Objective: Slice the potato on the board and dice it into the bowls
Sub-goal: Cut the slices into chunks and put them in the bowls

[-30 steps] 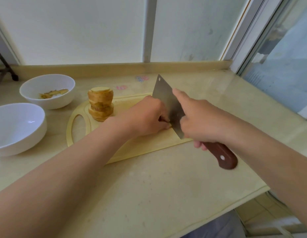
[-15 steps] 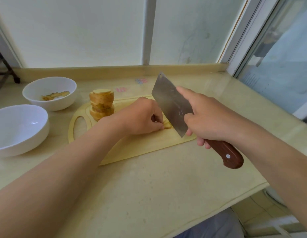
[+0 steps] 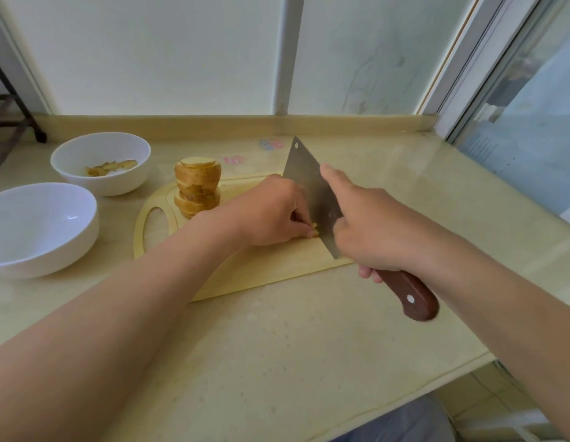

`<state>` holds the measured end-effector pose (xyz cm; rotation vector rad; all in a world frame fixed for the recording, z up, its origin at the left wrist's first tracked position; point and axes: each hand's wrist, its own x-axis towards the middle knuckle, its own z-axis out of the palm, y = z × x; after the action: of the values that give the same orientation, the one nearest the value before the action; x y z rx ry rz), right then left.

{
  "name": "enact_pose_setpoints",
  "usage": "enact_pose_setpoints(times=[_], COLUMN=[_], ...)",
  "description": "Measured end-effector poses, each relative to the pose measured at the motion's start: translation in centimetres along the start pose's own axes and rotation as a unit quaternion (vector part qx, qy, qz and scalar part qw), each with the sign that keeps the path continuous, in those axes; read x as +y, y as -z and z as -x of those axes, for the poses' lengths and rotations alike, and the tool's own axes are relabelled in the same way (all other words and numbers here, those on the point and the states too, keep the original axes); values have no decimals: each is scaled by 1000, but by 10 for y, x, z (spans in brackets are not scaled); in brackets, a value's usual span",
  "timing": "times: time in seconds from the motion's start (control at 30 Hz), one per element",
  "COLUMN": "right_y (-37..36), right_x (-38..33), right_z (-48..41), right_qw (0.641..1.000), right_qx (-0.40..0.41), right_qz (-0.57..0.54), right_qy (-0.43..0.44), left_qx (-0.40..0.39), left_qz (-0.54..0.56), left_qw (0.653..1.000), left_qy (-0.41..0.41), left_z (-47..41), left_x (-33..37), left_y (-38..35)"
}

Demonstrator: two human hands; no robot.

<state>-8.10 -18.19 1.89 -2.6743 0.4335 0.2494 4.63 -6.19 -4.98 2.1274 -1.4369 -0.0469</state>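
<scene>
The potato piece (image 3: 314,231) being cut lay near the middle of the frame on the cutting board (image 3: 277,269). It was pinned under the curled fingertips of the left hand (image 3: 274,215), and only a sliver of it showed. The cleaver (image 3: 306,183) stood edge-down just beside those fingertips. Its wooden handle was clamped in the right hand (image 3: 376,234), the forefinger laid along the blade. Left of centre, a stack of potato slices (image 3: 197,186) stood on the board's far end. In the upper left, the far bowl (image 3: 117,186) held a few brownish potato scraps (image 3: 111,167). The near bowl (image 3: 54,256), at the left edge, showed none. Slicing looked done, while dicing seemed barely begun, with the whole stack left. Everything sat on the pale surface (image 3: 277,362).
</scene>
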Motion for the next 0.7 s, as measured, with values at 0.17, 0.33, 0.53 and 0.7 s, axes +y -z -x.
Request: enact_pose_setpoints(times=[0.17, 0.33, 0.53, 0.7], right_y=[4, 17, 14, -7], right_x=[-8, 19, 79, 106], right_z=[-24, -21, 1, 3], right_qw=[999, 984, 935, 921], right_qx=[20, 83, 115, 89], right_qz=[-35, -155, -328, -369], right_qy=[8, 5, -72, -94], left_qx=[-2, 2, -24, -24], left_qz=[-2, -19, -19, -16], left_qw=[1000, 1000, 998, 997], left_qy=[0, 14, 50, 69], left_z=[1, 3, 2, 2], left_x=[3, 1, -1, -1], left_y=[1, 0, 4, 6])
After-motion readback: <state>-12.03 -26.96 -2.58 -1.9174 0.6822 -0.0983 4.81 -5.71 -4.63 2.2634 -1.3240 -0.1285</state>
